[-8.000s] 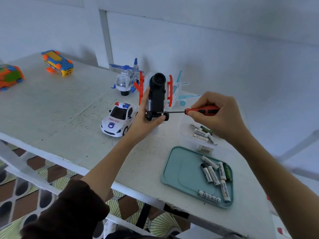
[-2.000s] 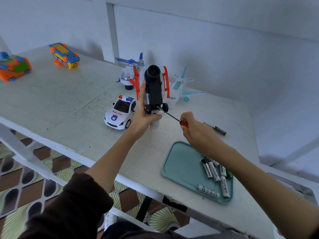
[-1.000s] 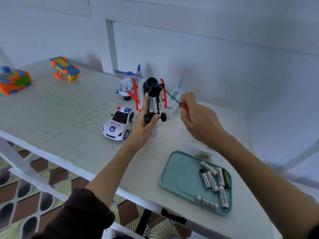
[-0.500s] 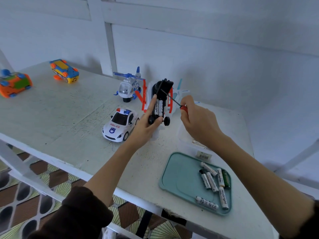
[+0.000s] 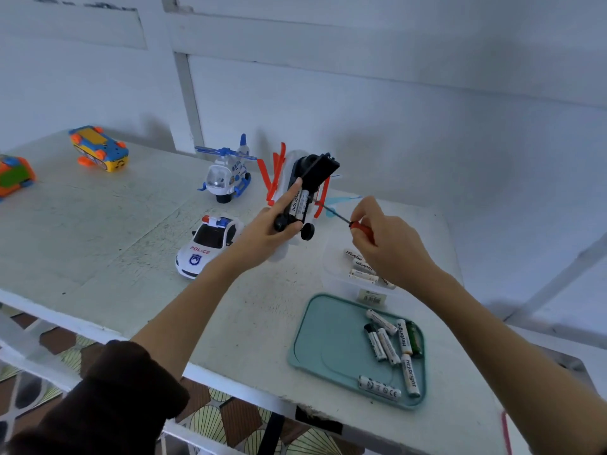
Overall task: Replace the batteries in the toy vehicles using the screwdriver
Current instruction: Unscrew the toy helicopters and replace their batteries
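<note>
Teal tray [image 5: 315,349], white police car [image 5: 207,247] (blue-and-red lights), red-handled screwdriver [image 5: 359,226], orange-and-blue toy [image 5: 98,149].

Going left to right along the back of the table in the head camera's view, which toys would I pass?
Orange and green toy vehicle → yellow and blue toy vehicle with orange wheels → white and blue toy helicopter → the upturned white toy with orange strips, held in the left hand.
</note>
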The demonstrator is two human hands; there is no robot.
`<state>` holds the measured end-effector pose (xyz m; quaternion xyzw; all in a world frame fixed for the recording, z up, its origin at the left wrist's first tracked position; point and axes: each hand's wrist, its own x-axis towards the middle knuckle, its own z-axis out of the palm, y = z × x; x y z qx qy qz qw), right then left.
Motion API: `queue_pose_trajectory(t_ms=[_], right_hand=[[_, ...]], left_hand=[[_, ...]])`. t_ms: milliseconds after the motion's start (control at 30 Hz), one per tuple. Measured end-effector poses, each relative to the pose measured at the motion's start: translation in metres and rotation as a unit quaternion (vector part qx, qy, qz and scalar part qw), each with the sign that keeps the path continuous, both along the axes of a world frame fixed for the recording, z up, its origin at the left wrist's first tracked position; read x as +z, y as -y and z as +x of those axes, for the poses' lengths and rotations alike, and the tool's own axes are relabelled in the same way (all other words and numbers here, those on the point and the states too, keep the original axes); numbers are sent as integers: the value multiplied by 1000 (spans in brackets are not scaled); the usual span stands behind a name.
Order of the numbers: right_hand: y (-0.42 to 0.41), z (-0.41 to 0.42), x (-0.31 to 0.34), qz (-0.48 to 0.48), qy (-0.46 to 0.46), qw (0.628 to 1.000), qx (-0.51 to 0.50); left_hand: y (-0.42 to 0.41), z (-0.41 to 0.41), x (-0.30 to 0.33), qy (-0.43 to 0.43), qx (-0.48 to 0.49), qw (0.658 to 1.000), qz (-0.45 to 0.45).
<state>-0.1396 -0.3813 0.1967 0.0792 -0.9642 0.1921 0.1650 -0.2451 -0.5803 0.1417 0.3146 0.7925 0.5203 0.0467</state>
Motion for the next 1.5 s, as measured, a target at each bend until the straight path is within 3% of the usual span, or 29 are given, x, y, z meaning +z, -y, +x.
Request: queue_pose_trajectory(t_ms=[167,400,633,1100,1267,1500], right_hand=[[-10,7,2,-5,46,999,-3],[-23,13,2,0,38,999,-38],[-25,19,-9,70,2,995,-69],[-28,22,-30,-3,-43,995,-85],[-39,29,-21,-80,-129,980,-126],[-64,15,10,10,-106,975,-194]], left_hand=[[-18,-8,19,-33,-6,998,-45],[-42,-12,27,-79,-14,995,-57],[-64,-10,25,-99,6,994,-35],[-83,-19,29,-13,-66,998,15],[-79,-15,34,-39,-82,994,-57],[-78,-13,38,-74,-108,983,-126]])
